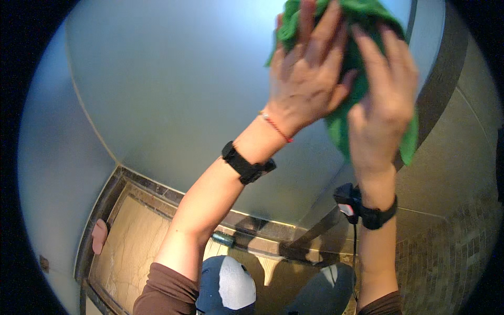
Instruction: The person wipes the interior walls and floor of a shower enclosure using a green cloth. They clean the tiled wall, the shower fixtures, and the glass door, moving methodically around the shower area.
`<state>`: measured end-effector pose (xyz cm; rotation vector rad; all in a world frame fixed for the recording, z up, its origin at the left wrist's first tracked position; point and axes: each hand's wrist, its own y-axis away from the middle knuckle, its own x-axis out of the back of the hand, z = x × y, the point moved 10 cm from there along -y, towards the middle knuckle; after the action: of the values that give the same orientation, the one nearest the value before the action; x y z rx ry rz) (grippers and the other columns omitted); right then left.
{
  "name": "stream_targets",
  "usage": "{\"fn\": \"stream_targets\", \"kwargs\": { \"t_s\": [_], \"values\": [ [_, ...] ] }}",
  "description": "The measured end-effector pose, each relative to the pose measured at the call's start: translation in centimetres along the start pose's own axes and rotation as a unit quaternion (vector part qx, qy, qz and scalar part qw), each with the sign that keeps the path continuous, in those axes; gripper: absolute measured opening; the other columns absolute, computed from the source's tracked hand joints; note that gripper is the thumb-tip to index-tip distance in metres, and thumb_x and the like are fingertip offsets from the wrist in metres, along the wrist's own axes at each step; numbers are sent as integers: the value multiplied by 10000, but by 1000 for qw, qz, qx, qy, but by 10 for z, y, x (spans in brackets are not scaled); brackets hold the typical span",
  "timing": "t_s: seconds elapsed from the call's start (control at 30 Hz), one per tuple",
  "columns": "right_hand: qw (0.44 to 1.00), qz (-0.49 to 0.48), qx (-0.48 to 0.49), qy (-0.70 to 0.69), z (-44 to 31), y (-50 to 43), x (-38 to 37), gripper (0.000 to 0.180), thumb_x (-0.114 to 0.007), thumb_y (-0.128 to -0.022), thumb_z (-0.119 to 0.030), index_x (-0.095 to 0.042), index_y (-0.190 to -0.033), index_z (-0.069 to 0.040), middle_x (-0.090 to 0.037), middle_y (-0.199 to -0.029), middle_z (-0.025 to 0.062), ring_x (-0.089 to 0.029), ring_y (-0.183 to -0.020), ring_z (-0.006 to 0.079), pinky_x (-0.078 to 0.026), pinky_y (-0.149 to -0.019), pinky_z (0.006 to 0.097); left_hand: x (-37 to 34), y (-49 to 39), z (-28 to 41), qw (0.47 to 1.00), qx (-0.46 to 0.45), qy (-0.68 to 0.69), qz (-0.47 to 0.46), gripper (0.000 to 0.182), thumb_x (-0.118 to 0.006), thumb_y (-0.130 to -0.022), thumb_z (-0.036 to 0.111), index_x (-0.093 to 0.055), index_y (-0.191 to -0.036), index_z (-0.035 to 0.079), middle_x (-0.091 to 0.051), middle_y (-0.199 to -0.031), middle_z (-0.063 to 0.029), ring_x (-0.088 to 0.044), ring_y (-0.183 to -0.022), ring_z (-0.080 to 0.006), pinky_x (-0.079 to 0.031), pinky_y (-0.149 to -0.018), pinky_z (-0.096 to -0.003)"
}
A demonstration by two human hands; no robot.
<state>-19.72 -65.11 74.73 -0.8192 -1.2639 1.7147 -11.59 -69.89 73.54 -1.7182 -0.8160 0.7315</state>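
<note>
My left hand point(305, 78) presses a green cloth point(356, 90) against a frosted glass panel point(177, 98), its fingers spread over the cloth's upper left part. Beside it my right hand point(384, 94) lies on the same cloth, with fingers bent and slightly blurred. The cloth hangs in loose folds between and below both hands, and its lower corners drape near my right wrist. What the fingertips do at the cloth's upper edge is partly hidden. A red braided bracelet and a black strap are on my left arm; a black strap with a small device and a cable is on my right.
A dark tiled ledge point(173, 195) runs along the foot of the glass. A pink object point(99, 236) lies at the ledge on the left, and a dark green cylindrical object point(223, 238) near my left knee. A tiled wall point(441, 185) stands at right. My knees are below.
</note>
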Motion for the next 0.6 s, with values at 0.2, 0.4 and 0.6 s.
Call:
{"fn": "stream_targets", "kwargs": {
  "t_s": [0.2, 0.4, 0.6],
  "values": [
    [983, -165, -64, 51, -15, 81, -101, 581, -588, -794, -14, -576, -1353, -171, -469, -1429, 164, -413, -1323, 398, -271, -1110, 614, -18, 109, -73, 979, 106, -22, -170, 629, -604, -875, 477, -504, -1423, 186, -337, -1570, -73, -152, -1491, -394, -14, -1124, -705],
    [951, -308, 13, 35, -89, 261, -106, 294, -664, -810, -181, -670, -1103, -188, -585, -1186, 44, -523, -1167, 260, -247, -1114, 586, 7, 303, -36, 956, -3, -7, -293, 421, -592, -893, 504, -662, -1180, 204, -435, -1496, -4, -63, -1514, -291, -52, -1139, -693],
    [933, -352, -51, 57, -78, 259, -107, 303, -661, -812, -157, -654, -1115, -163, -571, -1203, 79, -533, -1192, 279, -177, -1153, 615, 9, 282, -39, 972, -29, -9, -231, 404, -574, -909, 489, -659, -1222, 248, -379, -1547, 49, -81, -1520, -281, 34, -1164, -653]
  ]
}}
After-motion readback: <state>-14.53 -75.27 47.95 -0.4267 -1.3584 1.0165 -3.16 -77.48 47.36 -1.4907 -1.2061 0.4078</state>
